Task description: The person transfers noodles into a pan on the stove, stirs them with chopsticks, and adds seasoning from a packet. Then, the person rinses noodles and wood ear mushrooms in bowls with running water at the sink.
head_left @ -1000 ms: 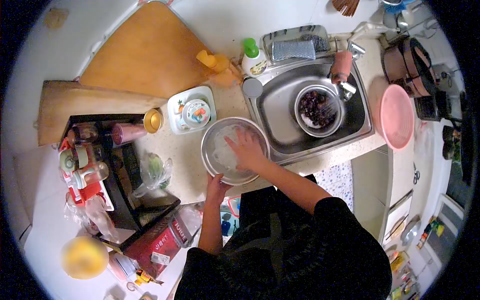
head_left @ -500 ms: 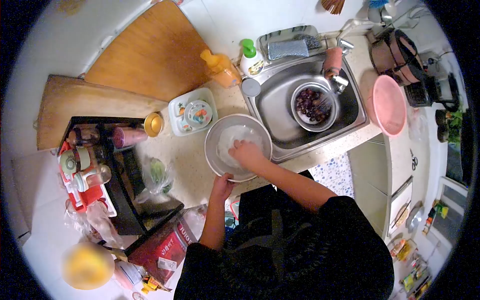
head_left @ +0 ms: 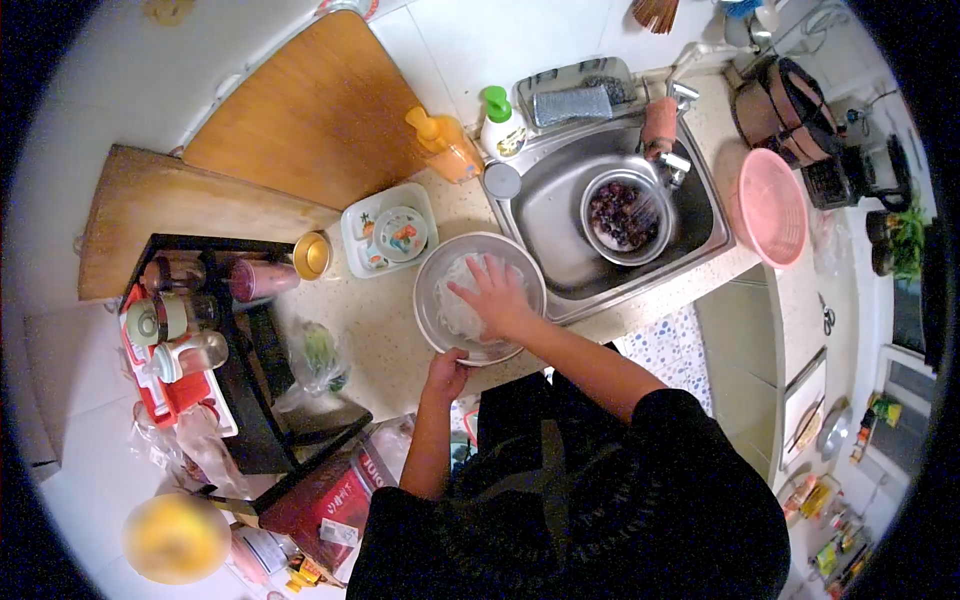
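My left hand (head_left: 447,374) grips the near rim of a round metal bowl (head_left: 424,325), thumb over the edge. The bowl sits on the counter's front part, just left of the sink. Inside the bowl, my right hand (head_left: 497,303) has its fingers spread, palm down, over a pale whitish mass (head_left: 457,300). That mass looks wet or stringy; its exact kind cannot be made out. In the sink (head_left: 545,235) stands a smaller metal bowl (head_left: 590,228) with dark reddish-purple pieces, under a running tap (head_left: 676,166).
A white tray (head_left: 352,245) holding a patterned dish stands behind the bowl, near an orange bottle (head_left: 450,150) and a green-topped pump bottle (head_left: 503,130). On the left are a black rack (head_left: 255,400) and a bagged green vegetable (head_left: 320,350). A pink basin (head_left: 772,210) stands right of the sink.
My right hand's fingers, gathered into the whitish mass before, are now spread open above or on it. My left hand stays at the rim. The view has shifted slightly.
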`<control>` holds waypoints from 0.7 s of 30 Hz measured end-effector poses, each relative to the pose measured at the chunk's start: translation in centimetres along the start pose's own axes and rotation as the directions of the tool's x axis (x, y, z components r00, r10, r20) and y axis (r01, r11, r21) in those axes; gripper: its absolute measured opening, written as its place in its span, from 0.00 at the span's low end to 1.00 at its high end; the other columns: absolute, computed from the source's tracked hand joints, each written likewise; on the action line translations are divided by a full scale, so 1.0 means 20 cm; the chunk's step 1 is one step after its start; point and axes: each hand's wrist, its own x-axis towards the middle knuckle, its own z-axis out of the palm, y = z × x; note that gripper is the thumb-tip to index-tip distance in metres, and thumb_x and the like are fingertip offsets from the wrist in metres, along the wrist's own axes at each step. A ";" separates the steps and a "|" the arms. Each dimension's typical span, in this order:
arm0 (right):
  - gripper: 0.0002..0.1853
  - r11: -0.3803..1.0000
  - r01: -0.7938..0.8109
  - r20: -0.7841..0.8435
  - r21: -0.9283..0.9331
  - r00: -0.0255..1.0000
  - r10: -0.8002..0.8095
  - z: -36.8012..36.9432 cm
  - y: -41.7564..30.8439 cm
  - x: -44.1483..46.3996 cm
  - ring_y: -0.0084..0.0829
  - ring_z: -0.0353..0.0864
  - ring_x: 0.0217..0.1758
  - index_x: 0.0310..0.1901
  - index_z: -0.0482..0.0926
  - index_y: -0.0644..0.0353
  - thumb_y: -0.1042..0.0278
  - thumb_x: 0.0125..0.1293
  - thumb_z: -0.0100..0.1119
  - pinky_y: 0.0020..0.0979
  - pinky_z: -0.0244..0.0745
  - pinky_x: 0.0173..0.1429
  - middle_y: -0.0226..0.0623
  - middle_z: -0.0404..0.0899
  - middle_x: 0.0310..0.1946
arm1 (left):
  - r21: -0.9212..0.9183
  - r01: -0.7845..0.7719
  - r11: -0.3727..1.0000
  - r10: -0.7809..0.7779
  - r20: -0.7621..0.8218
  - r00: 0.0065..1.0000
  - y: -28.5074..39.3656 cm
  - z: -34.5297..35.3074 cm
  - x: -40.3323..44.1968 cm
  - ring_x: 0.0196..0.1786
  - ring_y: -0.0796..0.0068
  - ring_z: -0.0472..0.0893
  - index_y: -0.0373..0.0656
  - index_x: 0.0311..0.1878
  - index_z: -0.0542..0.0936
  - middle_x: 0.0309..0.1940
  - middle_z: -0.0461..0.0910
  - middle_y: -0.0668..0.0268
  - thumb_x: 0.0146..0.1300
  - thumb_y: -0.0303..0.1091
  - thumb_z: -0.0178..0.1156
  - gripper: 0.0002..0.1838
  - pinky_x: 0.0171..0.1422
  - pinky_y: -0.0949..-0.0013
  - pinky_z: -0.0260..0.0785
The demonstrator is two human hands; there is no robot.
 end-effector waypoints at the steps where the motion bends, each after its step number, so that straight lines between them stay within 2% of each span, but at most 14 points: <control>1: 0.49 0.999 -0.012 0.033 -0.035 0.999 0.013 0.03 0.00 0.03 0.58 0.57 0.74 0.71 0.65 0.39 0.55 0.43 0.77 0.62 0.57 0.70 0.49 0.54 0.74 | 0.000 -0.007 1.000 0.007 0.006 1.000 -0.01 -0.01 0.01 0.51 0.45 0.81 0.37 0.66 0.62 0.55 0.75 0.51 0.58 0.21 0.51 0.29 0.51 0.44 0.82; 4: 0.40 0.996 -0.023 0.051 -0.085 0.998 0.027 0.18 0.01 0.08 0.54 0.61 0.72 0.68 0.70 0.39 0.57 0.50 0.72 0.63 0.58 0.69 0.48 0.58 0.72 | -0.026 0.051 0.998 -0.051 0.003 0.999 -0.02 -0.04 0.04 0.50 0.44 0.81 0.36 0.62 0.64 0.53 0.75 0.51 0.58 0.22 0.51 0.26 0.49 0.43 0.82; 6: 0.31 0.999 -0.030 0.077 -0.041 0.996 0.033 0.30 0.02 0.12 0.51 0.66 0.69 0.63 0.75 0.42 0.59 0.55 0.68 0.60 0.63 0.66 0.46 0.64 0.68 | 0.011 0.021 1.000 -0.021 -0.009 1.000 -0.02 -0.02 0.02 0.51 0.43 0.80 0.35 0.61 0.64 0.52 0.75 0.50 0.59 0.23 0.52 0.25 0.51 0.40 0.81; 8: 0.21 0.997 -0.050 0.144 0.063 0.989 0.040 0.40 0.04 0.18 0.46 0.73 0.64 0.57 0.80 0.45 0.61 0.59 0.62 0.57 0.70 0.62 0.43 0.73 0.62 | 0.019 0.019 1.000 -0.019 -0.007 1.000 -0.01 -0.03 0.02 0.52 0.42 0.80 0.35 0.60 0.63 0.51 0.75 0.50 0.59 0.23 0.52 0.24 0.54 0.38 0.78; 11: 0.12 0.998 -0.057 0.173 0.010 0.983 0.055 0.27 0.02 0.14 0.40 0.80 0.54 0.46 0.82 0.50 0.67 0.63 0.54 0.48 0.76 0.54 0.37 0.79 0.49 | -0.011 0.049 0.999 -0.049 0.004 0.999 -0.03 -0.05 0.05 0.55 0.41 0.78 0.35 0.61 0.63 0.53 0.74 0.50 0.59 0.23 0.51 0.24 0.60 0.32 0.73; 14: 0.14 0.999 0.018 0.058 0.047 0.998 -0.021 0.13 0.01 0.08 0.39 0.83 0.50 0.48 0.82 0.51 0.68 0.59 0.59 0.45 0.82 0.44 0.37 0.82 0.44 | -0.036 0.046 0.998 -0.046 0.009 0.999 -0.02 -0.03 0.03 0.59 0.39 0.75 0.35 0.63 0.63 0.57 0.73 0.48 0.60 0.23 0.51 0.26 0.64 0.28 0.68; 16: 0.15 0.995 0.060 0.003 0.086 0.998 -0.060 -0.03 0.01 0.03 0.40 0.83 0.49 0.48 0.82 0.53 0.70 0.57 0.60 0.43 0.83 0.44 0.38 0.82 0.44 | -0.066 0.038 0.997 -0.034 0.048 0.998 -0.02 -0.02 0.02 0.62 0.39 0.73 0.34 0.65 0.63 0.60 0.71 0.47 0.59 0.22 0.51 0.28 0.65 0.27 0.66; 19: 0.16 0.986 0.083 -0.075 0.147 0.995 -0.073 -0.09 0.00 0.02 0.40 0.83 0.50 0.47 0.82 0.55 0.72 0.55 0.62 0.41 0.84 0.45 0.38 0.81 0.44 | -0.055 0.052 0.997 -0.050 0.043 0.998 0.01 0.02 -0.01 0.58 0.47 0.78 0.37 0.68 0.62 0.60 0.73 0.51 0.56 0.20 0.52 0.32 0.59 0.41 0.77; 20: 0.16 0.982 0.087 -0.100 0.168 0.992 -0.071 -0.09 0.00 0.03 0.40 0.83 0.51 0.46 0.82 0.55 0.72 0.54 0.62 0.41 0.84 0.46 0.38 0.81 0.44 | -0.044 0.053 0.998 -0.050 0.054 0.997 0.01 0.01 -0.01 0.58 0.47 0.78 0.37 0.68 0.62 0.60 0.73 0.52 0.56 0.20 0.52 0.32 0.59 0.40 0.77; 21: 0.16 0.980 0.079 -0.030 0.181 0.997 -0.075 -0.10 0.00 0.04 0.40 0.82 0.52 0.47 0.82 0.55 0.72 0.54 0.62 0.41 0.84 0.47 0.38 0.81 0.45 | -0.034 0.053 0.998 -0.051 0.065 0.997 -0.01 -0.04 0.03 0.58 0.47 0.78 0.37 0.68 0.62 0.60 0.73 0.52 0.56 0.20 0.52 0.33 0.59 0.40 0.77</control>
